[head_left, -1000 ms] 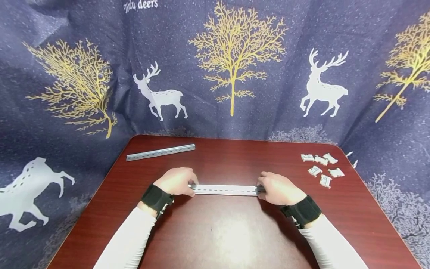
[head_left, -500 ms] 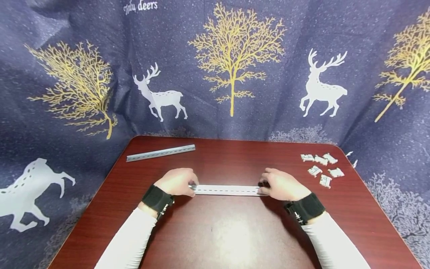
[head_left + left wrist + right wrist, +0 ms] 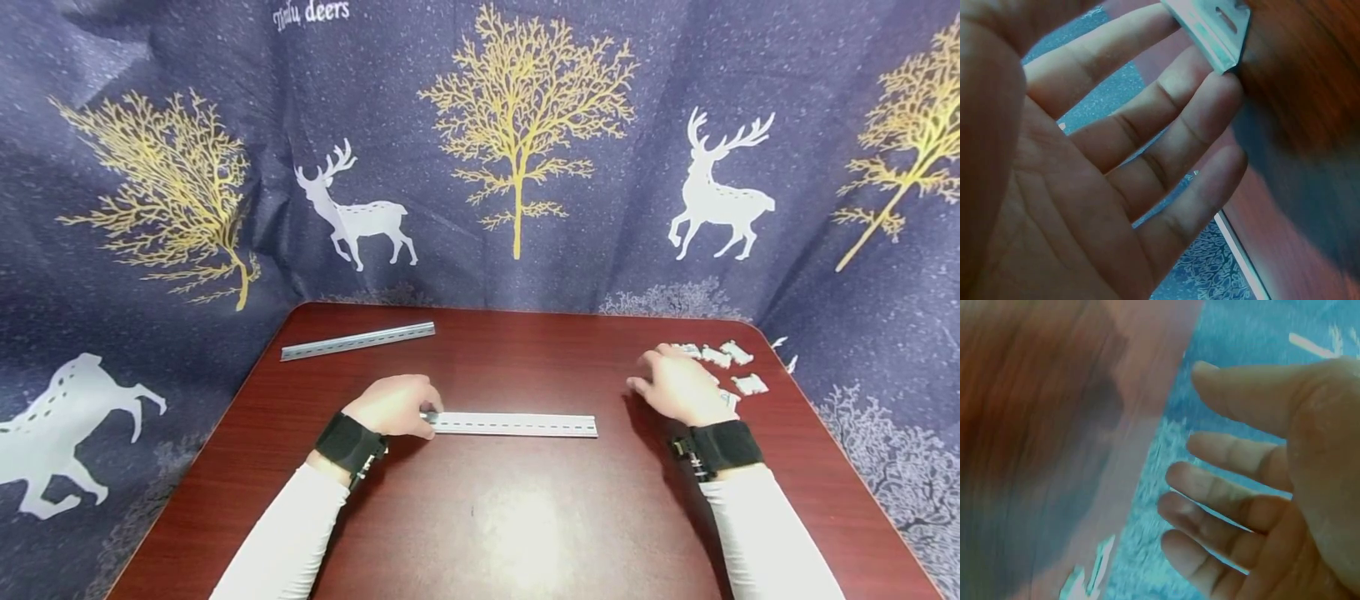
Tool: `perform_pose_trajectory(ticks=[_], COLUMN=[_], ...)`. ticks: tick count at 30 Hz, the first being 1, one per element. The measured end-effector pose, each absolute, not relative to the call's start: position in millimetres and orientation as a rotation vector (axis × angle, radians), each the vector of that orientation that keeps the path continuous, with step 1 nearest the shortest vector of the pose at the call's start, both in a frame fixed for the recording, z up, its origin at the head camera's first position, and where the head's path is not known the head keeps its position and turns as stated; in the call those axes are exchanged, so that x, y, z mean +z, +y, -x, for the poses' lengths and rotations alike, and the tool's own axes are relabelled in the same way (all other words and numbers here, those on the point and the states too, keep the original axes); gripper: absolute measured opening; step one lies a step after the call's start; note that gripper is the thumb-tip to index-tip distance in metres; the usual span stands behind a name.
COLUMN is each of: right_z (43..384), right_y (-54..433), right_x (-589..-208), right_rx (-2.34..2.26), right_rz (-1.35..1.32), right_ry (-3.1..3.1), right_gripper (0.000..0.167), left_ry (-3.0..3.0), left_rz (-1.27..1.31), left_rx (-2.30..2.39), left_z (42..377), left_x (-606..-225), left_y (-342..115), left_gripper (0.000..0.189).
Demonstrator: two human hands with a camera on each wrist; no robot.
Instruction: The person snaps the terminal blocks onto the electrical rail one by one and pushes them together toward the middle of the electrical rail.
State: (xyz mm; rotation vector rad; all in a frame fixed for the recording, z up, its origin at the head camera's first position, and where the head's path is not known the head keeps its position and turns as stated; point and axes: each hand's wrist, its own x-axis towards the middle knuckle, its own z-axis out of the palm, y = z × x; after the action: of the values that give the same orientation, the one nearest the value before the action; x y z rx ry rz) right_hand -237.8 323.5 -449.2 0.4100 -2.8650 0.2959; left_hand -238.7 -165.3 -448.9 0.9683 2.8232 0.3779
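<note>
A slotted silver DIN rail [image 3: 513, 424] lies crosswise at the middle of the table. My left hand [image 3: 397, 406] pinches its left end. In the left wrist view, the fingertips meet the end of the DIN rail [image 3: 1213, 31], and the thumb's tip is out of sight. Away from the rail, my right hand [image 3: 678, 386] hovers beside a group of small white blocks [image 3: 716, 357], partly hiding some of them. The right wrist view shows the right hand [image 3: 1254, 494] with fingers loosely bent and apart, holding nothing. Two white blocks [image 3: 1088, 575] appear at its lower left.
Another slotted rail [image 3: 358, 341] lies slantwise at the back left of the dark red table [image 3: 480, 500]. Behind the table hangs a blue cloth [image 3: 480, 150] printed with deer and trees.
My right hand has let go of the rail's right end and moved right and back to the white blocks. The left hand and the rail have stayed put.
</note>
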Motion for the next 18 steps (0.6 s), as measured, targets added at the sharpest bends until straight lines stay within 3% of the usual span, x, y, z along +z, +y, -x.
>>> perform_pose_trajectory(ticks=[14,18], right_z=[236.8,234.0], right_y=[399.3,412.8], right_x=[-437.8,-437.4], right_rx=[0.401,0.404], right_rz=[-0.127,-0.069], right_ry=[-3.046,-3.140], right_gripper=[0.053,0.072], left_ry=[2.823,2.824], left_rz=[-0.975,-0.971], left_rx=[0.365,0.357], left_z=[239.9,241.0], left_x=[-450.2,-452.0], left_y=[-165.7,-165.4], left_gripper=[0.024,0.024])
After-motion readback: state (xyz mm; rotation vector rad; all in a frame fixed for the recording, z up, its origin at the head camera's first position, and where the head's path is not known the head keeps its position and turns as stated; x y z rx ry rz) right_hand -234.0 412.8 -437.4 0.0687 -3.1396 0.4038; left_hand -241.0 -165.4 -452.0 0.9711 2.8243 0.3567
